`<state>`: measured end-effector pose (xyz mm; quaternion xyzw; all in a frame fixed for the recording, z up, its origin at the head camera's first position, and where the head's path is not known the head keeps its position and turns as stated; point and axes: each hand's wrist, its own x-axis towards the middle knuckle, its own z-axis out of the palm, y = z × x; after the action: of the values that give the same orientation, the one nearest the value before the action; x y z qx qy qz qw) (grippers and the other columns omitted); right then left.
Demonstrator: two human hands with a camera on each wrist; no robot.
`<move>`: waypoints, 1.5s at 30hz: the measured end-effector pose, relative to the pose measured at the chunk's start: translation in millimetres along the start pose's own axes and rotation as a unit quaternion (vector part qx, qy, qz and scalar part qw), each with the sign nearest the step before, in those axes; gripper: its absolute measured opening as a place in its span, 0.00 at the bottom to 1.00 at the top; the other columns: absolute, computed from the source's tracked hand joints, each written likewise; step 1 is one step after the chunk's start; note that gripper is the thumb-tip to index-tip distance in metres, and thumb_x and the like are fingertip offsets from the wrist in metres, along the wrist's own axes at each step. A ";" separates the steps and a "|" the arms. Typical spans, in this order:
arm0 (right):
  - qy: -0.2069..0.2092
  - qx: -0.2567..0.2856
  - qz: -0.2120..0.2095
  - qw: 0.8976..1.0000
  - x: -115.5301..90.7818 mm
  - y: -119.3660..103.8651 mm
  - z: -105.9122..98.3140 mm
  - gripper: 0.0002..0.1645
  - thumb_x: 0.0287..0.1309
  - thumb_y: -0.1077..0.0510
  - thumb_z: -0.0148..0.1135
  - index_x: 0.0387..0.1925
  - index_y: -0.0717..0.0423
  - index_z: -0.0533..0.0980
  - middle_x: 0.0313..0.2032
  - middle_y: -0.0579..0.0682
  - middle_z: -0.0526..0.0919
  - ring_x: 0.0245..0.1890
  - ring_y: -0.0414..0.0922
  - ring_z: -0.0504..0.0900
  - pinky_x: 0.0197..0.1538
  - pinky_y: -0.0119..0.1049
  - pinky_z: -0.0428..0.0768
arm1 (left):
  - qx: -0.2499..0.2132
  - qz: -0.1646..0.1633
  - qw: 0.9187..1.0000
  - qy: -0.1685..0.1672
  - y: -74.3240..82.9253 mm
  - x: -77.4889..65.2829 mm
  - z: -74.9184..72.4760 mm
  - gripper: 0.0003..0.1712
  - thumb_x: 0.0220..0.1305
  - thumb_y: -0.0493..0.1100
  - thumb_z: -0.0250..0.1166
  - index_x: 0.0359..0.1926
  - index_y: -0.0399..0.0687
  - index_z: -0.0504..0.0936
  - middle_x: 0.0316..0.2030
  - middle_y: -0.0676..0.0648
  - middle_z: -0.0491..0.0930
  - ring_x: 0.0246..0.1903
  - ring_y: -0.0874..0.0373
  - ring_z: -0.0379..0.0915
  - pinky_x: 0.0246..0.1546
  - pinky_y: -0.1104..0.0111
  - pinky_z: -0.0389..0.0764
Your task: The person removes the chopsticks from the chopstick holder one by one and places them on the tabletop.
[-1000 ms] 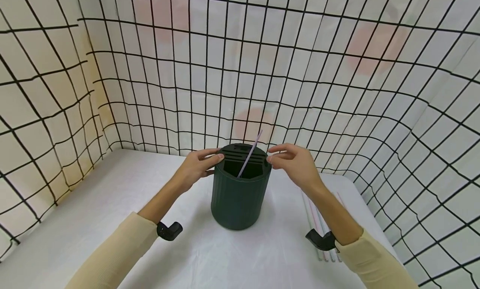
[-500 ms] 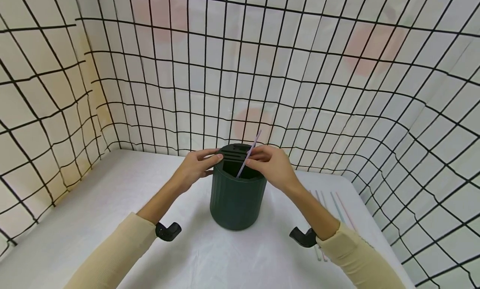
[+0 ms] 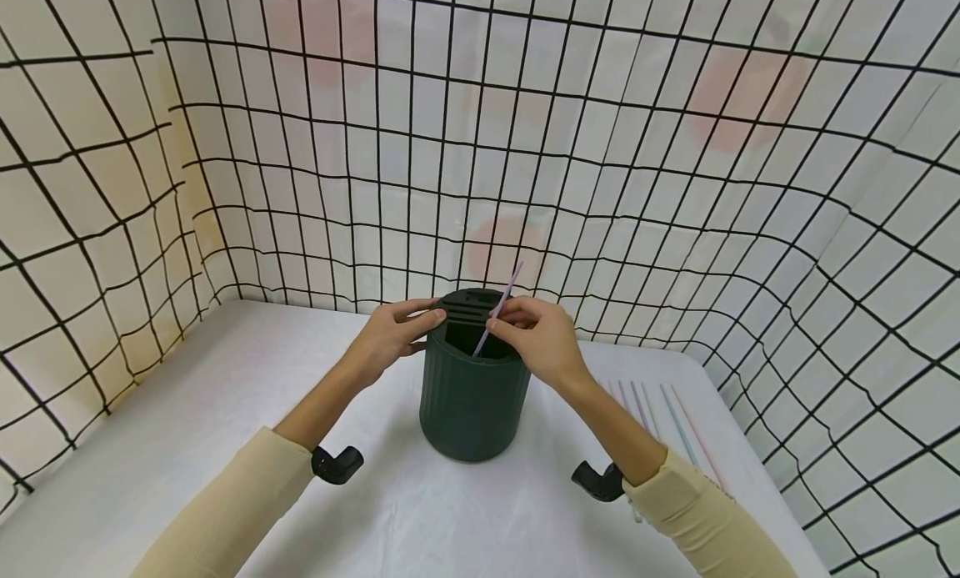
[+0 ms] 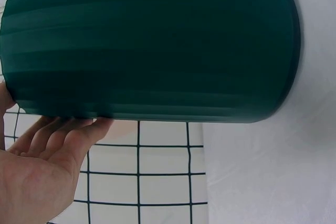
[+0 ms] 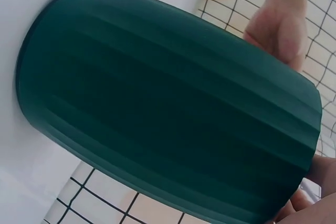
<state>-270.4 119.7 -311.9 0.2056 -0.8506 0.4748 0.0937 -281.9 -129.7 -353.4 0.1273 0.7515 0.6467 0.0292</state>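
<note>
A dark green ribbed holder [image 3: 472, 407] stands upright on the table, with slots and a wider opening in its top. A thin purple straw [image 3: 513, 279] leans out of that opening, its lower end hidden inside. My left hand [image 3: 386, 338] grips the holder's left rim, thumb on the top edge; the left wrist view shows its fingers [image 4: 79, 137] against the ribbed side. With thumb and forefinger, my right hand [image 3: 546, 338] pinches the purple straw over the opening. In the right wrist view, the holder's wall [image 5: 168, 98] hides the straw.
Several pastel straws, among them a blue straw [image 3: 679, 424] and a pink straw [image 3: 698, 435], lie on the white table [image 3: 337, 528] at the right, partly under my right forearm. Black wire mesh [image 3: 420, 186] encloses the back and both sides.
My right hand has moved left from the holder's right rim to the purple straw and taken hold of it. My left hand has stayed on the left rim.
</note>
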 end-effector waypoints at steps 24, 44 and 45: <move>0.055 0.086 0.020 0.995 5.3 -35.2 -48.0 0.14 0.63 0.55 0.71 0.45 0.59 0.81 0.41 0.55 0.90 0.41 0.49 0.90 0.48 0.34 0.88 | -0.007 0.001 1.000 0.000 2.3 -0.7 0.4 0.33 0.70 0.57 0.66 0.70 0.48 0.74 0.61 0.41 0.81 0.59 0.49 0.81 0.60 0.58 0.83; 0.123 0.224 -0.018 0.967 0.2 -72.1 -109.7 0.18 0.58 0.60 0.75 0.47 0.65 0.80 0.37 0.53 0.89 0.34 0.46 0.90 0.48 0.39 0.89 | 0.006 -0.007 1.000 0.008 2.7 -3.4 0.9 0.33 0.70 0.56 0.65 0.70 0.48 0.73 0.61 0.42 0.81 0.59 0.49 0.81 0.61 0.57 0.82; 0.129 0.227 -0.018 0.965 -0.4 -71.2 -111.6 0.19 0.57 0.61 0.75 0.47 0.66 0.80 0.37 0.54 0.89 0.34 0.47 0.90 0.47 0.39 0.89 | 0.006 -0.006 1.000 0.007 2.5 -3.3 0.8 0.33 0.70 0.56 0.65 0.70 0.48 0.73 0.61 0.42 0.81 0.59 0.49 0.81 0.61 0.57 0.82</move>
<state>-242.8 181.2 -197.9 0.1732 -0.6973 0.6764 0.1622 -278.2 -129.4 -351.5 0.1182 0.7566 0.6425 0.0273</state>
